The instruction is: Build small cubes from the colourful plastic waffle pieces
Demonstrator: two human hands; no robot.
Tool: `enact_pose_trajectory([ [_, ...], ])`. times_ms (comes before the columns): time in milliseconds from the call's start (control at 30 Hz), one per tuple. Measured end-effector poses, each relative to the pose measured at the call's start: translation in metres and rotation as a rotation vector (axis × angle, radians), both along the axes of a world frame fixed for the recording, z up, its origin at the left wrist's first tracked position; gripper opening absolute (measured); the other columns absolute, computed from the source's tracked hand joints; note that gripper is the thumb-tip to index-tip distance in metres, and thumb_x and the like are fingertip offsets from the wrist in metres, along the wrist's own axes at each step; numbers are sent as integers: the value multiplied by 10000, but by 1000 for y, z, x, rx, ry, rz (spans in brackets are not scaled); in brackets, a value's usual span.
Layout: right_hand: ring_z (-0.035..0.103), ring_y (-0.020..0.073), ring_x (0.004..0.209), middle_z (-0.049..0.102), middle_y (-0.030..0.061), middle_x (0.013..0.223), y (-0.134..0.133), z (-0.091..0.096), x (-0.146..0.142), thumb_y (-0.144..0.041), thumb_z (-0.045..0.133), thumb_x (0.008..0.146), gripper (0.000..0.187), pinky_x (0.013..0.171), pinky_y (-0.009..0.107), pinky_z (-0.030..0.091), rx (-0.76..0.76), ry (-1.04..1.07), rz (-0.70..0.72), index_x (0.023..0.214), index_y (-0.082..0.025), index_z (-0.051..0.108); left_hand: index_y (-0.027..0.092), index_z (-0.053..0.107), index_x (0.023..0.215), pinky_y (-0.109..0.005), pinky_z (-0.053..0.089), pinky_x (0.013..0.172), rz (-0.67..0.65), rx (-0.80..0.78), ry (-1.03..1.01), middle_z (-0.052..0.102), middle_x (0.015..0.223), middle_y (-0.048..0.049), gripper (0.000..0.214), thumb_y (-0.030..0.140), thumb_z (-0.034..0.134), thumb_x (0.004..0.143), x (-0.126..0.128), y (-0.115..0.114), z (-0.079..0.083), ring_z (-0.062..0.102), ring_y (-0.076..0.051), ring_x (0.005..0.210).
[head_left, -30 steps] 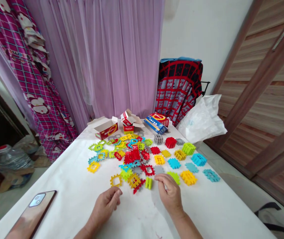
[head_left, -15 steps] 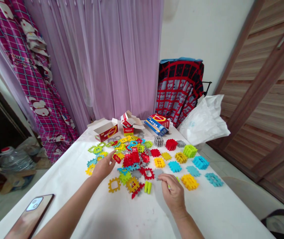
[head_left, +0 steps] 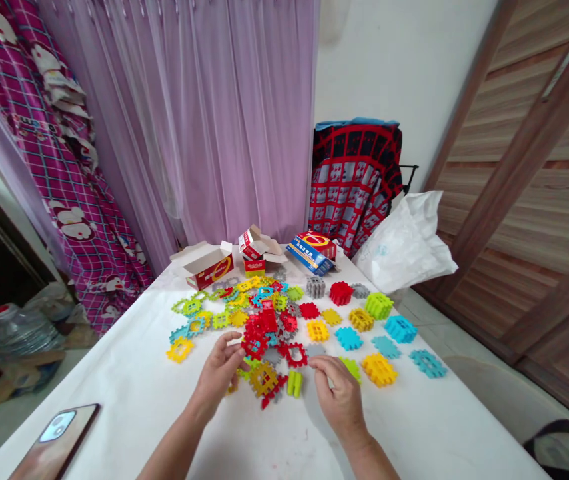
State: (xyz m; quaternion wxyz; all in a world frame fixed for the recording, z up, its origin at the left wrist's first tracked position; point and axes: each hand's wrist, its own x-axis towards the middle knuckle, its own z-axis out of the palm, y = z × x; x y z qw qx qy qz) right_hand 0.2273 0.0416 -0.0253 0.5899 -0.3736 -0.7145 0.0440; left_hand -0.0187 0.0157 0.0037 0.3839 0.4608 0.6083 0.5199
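Observation:
My left hand (head_left: pixel 220 370) is at the left front of a loose pile of toothed plastic building pieces. Its thumb and fingers pinch the edge of a red toothed building piece (head_left: pixel 253 347). My right hand (head_left: pixel 338 395) is curled just right of the pile, and what its fingers hold, if anything, is hidden. Beside its fingertips lies a flat grey piece (head_left: pixel 315 349), and a lime piece (head_left: pixel 351 368) shows behind the knuckles. Between the hands are a dark yellow square piece (head_left: pixel 263 379), a red frame piece (head_left: pixel 295 355) and small lime pieces (head_left: pixel 294 384).
Stacks sorted by colour stand to the right, among them a yellow stack (head_left: pixel 379 370) and a blue stack (head_left: pixel 400 329). Open cardboard boxes (head_left: pixel 210 267) and a blue box (head_left: pixel 309 255) line the back. A phone (head_left: pixel 57 437) lies front left; a white bag (head_left: pixel 404 243) stands back right.
My left hand has drawn back from the pile's left side toward me and to the right, bringing a red piece along. My right hand stays curled in nearly the same place.

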Motion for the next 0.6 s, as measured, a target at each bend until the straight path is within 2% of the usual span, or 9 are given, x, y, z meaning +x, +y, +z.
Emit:
enact_pose_trajectory([
  [100,698,170,758,741,39,832,-5,0,-9,-185,549,873,173,672,267,570,-54,-7,17,960,-223,694,216,526,1127,-176,362,361,-36,-27,-267,582,668,62,618,596,694,670,28,-9,-5,624,-122,533],
  [200,705,176,771,748,61,860,-11,-2,-21,-250,550,895,217,677,268,576,-138,-8,62,1056,-209,689,200,561,1017,-174,340,362,-73,-78,-370,560,563,79,629,640,737,604,42,-15,-8,577,-108,471],
  [433,679,143,636,750,55,812,-17,-7,-39,-388,581,878,335,576,205,547,-450,188,133,1112,-177,693,193,545,995,-163,271,368,-130,-175,-408,606,443,53,668,711,708,606,45,-19,-16,451,-71,324],
  [600,685,160,673,751,65,814,-16,-10,-39,-407,604,851,321,609,223,556,-536,269,169,1030,-170,725,218,516,928,-155,298,374,-193,-210,-398,595,446,66,594,706,688,636,48,-22,-16,462,-69,335],
])
